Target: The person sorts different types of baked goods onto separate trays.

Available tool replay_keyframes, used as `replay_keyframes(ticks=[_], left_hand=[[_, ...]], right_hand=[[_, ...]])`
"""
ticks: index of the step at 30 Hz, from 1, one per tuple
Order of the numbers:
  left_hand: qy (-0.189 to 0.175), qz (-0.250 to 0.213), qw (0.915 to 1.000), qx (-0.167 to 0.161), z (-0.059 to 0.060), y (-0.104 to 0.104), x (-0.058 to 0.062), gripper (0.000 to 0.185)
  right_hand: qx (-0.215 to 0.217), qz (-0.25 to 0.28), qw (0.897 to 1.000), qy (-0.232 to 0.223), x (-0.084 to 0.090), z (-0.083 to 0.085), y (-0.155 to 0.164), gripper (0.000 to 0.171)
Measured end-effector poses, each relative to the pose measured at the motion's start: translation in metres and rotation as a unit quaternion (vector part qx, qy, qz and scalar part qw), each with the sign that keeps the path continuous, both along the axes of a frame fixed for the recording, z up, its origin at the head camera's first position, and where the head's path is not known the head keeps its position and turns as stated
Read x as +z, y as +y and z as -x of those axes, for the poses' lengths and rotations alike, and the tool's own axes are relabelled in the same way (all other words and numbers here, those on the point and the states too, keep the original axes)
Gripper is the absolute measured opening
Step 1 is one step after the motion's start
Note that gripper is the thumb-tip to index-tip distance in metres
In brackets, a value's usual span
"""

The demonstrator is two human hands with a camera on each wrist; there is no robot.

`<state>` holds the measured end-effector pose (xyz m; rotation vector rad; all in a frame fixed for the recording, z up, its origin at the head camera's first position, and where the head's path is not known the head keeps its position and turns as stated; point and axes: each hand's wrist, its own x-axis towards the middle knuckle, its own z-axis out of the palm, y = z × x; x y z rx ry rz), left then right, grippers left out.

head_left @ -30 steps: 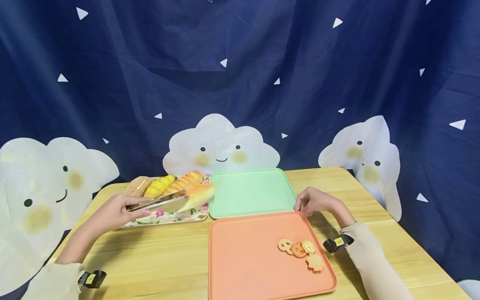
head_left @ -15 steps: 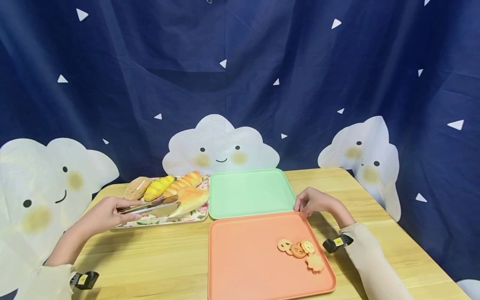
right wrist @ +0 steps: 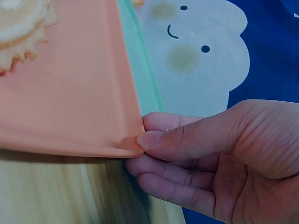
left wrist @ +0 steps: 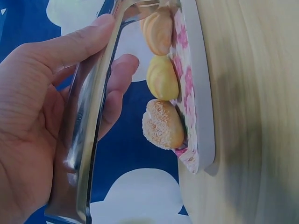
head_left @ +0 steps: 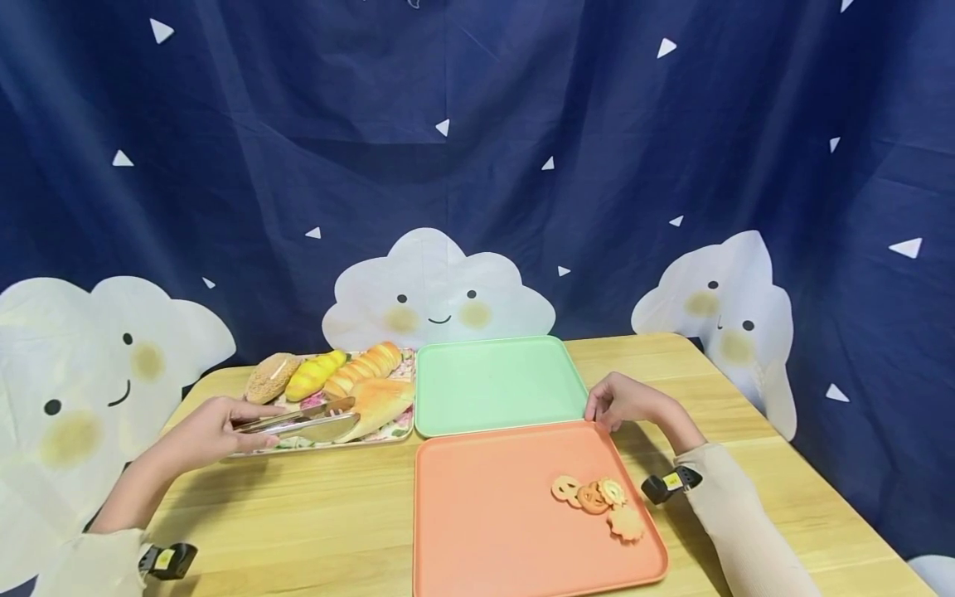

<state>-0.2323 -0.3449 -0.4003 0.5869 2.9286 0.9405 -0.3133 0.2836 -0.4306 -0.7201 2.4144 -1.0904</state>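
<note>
My left hand (head_left: 257, 424) grips shiny metal tongs (head_left: 306, 421), thumb on top and fingers under (left wrist: 117, 44). The tong tips lie against the near end of a long golden loaf (head_left: 379, 400), which rests on the floral tray (head_left: 328, 442). Behind it on that tray sit a sesame bun (head_left: 270, 377) (left wrist: 162, 123), a yellow bread (head_left: 313, 373) (left wrist: 162, 78) and a striped bread (head_left: 367, 363). My right hand (head_left: 603, 410) pinches the far right corner of the orange tray (head_left: 492, 514) (right wrist: 70, 93), thumb tip on the rim (right wrist: 142, 140).
A green tray (head_left: 496, 383) (right wrist: 142, 70) lies behind the orange one, touching it. Several cookies (head_left: 597, 497) sit at the orange tray's right side. The wooden table (head_left: 298, 514) ends at a blue curtain with cloud cut-outs (head_left: 436, 290).
The tongs and loaf have drawn back left from the green tray's edge, and the loaf has come down onto the floral tray. My right hand has stayed at the orange tray's corner.
</note>
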Motion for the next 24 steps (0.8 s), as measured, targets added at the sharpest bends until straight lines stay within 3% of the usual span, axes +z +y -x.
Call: replay_keyframes(ticks=[9, 17, 24], left_hand=[[-0.004, 0.019, 0.9998, 0.006, 0.0000, 0.0000, 0.0010, 0.057], [-0.002, 0.022, 0.9997, -0.010, -0.0017, -0.0003, 0.0027, 0.063], [0.033, 0.042, 0.9985, 0.009, -0.0038, -0.0020, 0.0045, 0.061]], right_hand=[[-0.002, 0.003, 1.000, 0.001, 0.0008, -0.0008, -0.0004, 0.018], [0.000, 0.000, 1.000, 0.004, 0.0009, -0.0009, -0.0001, 0.018], [0.009, 0.002, 1.000, 0.009, 0.0009, -0.0020, -0.0014, 0.018]])
